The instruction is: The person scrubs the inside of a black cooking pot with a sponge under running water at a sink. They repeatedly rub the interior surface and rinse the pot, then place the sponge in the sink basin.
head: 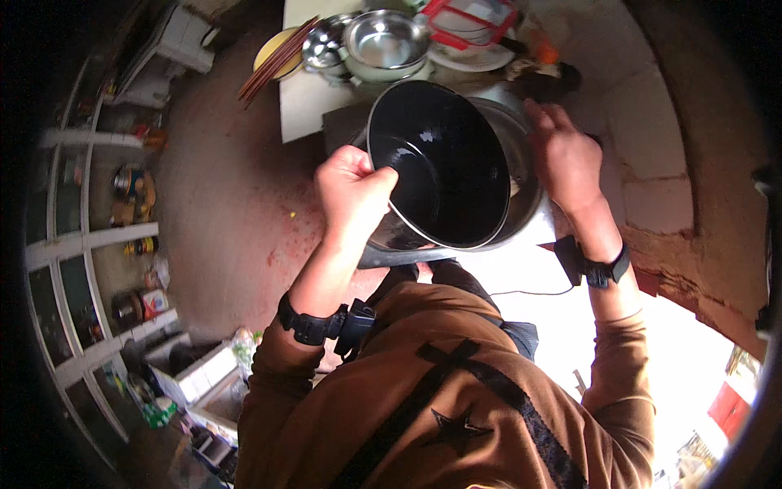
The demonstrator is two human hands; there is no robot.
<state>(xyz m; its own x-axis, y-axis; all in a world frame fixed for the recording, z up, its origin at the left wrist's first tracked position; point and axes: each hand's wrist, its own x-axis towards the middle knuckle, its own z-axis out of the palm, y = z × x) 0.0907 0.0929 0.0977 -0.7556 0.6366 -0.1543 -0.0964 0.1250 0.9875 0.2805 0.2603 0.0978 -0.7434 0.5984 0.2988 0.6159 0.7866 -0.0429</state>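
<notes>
My left hand [357, 189] grips the rim of a deep pot with a dark interior [440, 165], thumb over the edge. The pot is tilted, its mouth towards me, and a few bright reflections show inside it. Behind and below it lies a wide metal basin [526, 202], partly hidden by the pot. My right hand [565, 153] is at the basin's right side, blurred, with its fingers pointing away from me. Whether it holds anything cannot be told.
Beyond the pot, a stainless steel pot [388, 40], a yellow bowl [278, 52] under a bundle of chopsticks [278, 61], a plate [473, 58] and a red-rimmed lid [470, 24] crowd the counter. Shelves [122, 235] stand at the left. A brick ledge [654, 205] runs along the right.
</notes>
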